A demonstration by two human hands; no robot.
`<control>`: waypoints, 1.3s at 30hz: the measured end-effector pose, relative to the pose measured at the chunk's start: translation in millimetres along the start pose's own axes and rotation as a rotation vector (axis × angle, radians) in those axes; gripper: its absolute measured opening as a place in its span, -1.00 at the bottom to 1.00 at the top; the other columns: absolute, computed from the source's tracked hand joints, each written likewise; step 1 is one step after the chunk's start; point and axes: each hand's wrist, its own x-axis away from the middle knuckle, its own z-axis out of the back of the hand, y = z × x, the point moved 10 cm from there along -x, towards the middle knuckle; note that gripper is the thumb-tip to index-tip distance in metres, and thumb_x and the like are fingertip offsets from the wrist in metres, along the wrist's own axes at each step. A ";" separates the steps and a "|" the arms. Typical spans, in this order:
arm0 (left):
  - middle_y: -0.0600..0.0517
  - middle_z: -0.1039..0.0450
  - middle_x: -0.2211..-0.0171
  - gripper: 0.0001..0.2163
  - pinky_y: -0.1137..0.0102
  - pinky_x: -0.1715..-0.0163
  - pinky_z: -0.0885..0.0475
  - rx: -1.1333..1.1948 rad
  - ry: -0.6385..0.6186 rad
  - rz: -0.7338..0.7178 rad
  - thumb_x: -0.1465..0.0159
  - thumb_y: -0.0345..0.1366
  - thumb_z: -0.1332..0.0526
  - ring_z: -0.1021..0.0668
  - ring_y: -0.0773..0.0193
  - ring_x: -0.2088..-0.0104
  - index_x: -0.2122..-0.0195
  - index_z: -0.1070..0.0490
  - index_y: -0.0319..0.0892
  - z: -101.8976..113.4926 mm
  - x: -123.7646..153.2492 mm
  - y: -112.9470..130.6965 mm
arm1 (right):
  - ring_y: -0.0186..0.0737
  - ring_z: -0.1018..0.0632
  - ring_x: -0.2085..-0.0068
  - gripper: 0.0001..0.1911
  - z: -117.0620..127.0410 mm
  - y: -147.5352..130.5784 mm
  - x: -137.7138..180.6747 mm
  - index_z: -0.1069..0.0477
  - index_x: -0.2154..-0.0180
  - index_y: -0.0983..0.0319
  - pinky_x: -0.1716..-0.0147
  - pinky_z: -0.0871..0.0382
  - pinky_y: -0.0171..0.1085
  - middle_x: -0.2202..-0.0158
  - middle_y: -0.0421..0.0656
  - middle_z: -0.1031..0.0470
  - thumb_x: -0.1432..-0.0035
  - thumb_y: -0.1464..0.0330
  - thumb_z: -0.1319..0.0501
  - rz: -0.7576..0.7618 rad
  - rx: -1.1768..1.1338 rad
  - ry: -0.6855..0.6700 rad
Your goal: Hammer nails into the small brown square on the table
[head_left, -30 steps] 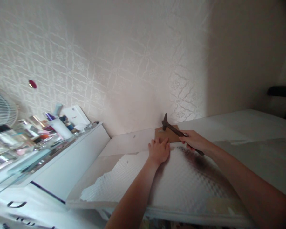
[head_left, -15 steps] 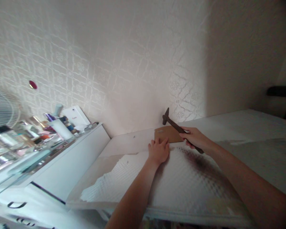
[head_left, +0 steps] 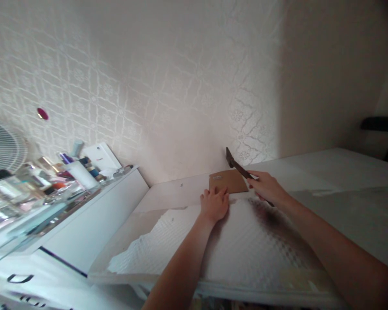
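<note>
A brown, flat rectangular piece (head_left: 233, 181), like board or leather, lies on the table with small pale marks near its far left corner. My left hand (head_left: 214, 204) rests with spread fingers on its near left edge. My right hand (head_left: 267, 187) is wrapped round the handle of a dark hammer (head_left: 241, 168). The hammer's head is raised above the far edge of the brown piece, close to the wall, and is apart from it. The lower handle is partly hidden by my right hand.
A quilted white sheet (head_left: 168, 234) covers part of the white tabletop (head_left: 305, 170). To the left, a white dresser (head_left: 93, 219) carries many bottles and a white box (head_left: 102, 156), with a fan (head_left: 1, 146) behind. A patterned wall (head_left: 181, 86) closes the back.
The hammer has turned in my right hand, and its head has shifted slightly right. My left hand stays on the brown piece, which has hardly moved.
</note>
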 end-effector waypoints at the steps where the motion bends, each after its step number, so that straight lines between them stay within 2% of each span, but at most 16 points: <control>1: 0.04 -0.10 -0.08 -0.56 0.18 0.14 -0.19 -0.001 0.003 -0.001 -0.26 -0.02 0.33 -0.25 0.06 0.05 -0.12 -0.03 0.14 -0.1 -0.1 -0.1 | -0.38 -0.36 0.65 -0.50 -3.5 0.3 1.1 -0.21 -0.06 0.23 0.69 -0.17 -0.40 0.46 -0.14 -0.44 -0.03 0.34 0.02 -0.026 -0.103 -0.033; 4: 0.05 -0.09 -0.09 -0.56 0.16 0.14 -0.19 -0.001 0.003 0.001 -0.26 -0.02 0.33 -0.23 0.05 0.04 -0.12 -0.02 0.14 -0.3 -0.1 -0.2 | -0.47 -0.25 0.75 -0.48 -14.9 -2.0 4.0 -0.15 -0.09 0.23 0.80 -0.06 -0.43 0.53 -0.21 -0.37 -0.04 0.34 -0.01 -0.053 -0.278 -0.127; 8: 0.04 -0.08 -0.11 -0.56 0.14 0.13 -0.18 0.005 -0.026 0.001 -0.26 -0.03 0.33 -0.23 0.04 0.03 -0.13 0.00 0.13 -0.5 0.5 0.8 | -0.49 -0.24 0.76 -0.49 -25.6 0.5 3.1 -0.18 -0.08 0.25 0.81 -0.05 -0.46 0.61 -0.25 -0.33 -0.04 0.38 -0.04 -0.027 -0.246 -0.195; 14: 0.06 -0.07 -0.11 -0.57 0.16 0.12 -0.18 0.008 -0.036 0.014 -0.27 -0.03 0.32 -0.22 0.05 0.02 -0.13 0.00 0.15 0.5 1.2 0.1 | -0.49 -0.23 0.77 -0.49 -25.9 6.7 -0.5 -0.17 -0.08 0.26 0.80 -0.05 -0.46 0.58 -0.24 -0.37 -0.05 0.36 -0.04 -0.041 -0.207 -0.159; 20: 0.04 -0.08 -0.10 -0.57 0.16 0.14 -0.20 0.007 -0.017 0.004 -0.27 -0.03 0.32 -0.24 0.04 0.03 -0.12 -0.02 0.14 1.1 0.6 0.6 | -0.48 -0.23 0.78 -0.48 -34.0 1.6 3.0 -0.15 -0.09 0.24 0.83 -0.04 -0.45 0.60 -0.26 -0.33 -0.05 0.38 -0.03 -0.025 -0.270 -0.233; 39: 0.05 -0.07 -0.11 -0.57 0.16 0.13 -0.19 0.011 -0.037 0.006 -0.26 -0.03 0.33 -0.24 0.05 0.03 -0.13 0.01 0.15 0.3 1.3 0.3 | -0.51 -0.22 0.77 -0.53 -33.5 -1.2 5.6 -0.20 -0.06 0.23 0.82 -0.05 -0.47 0.61 -0.27 -0.31 -0.06 0.39 -0.03 -0.040 -0.299 -0.238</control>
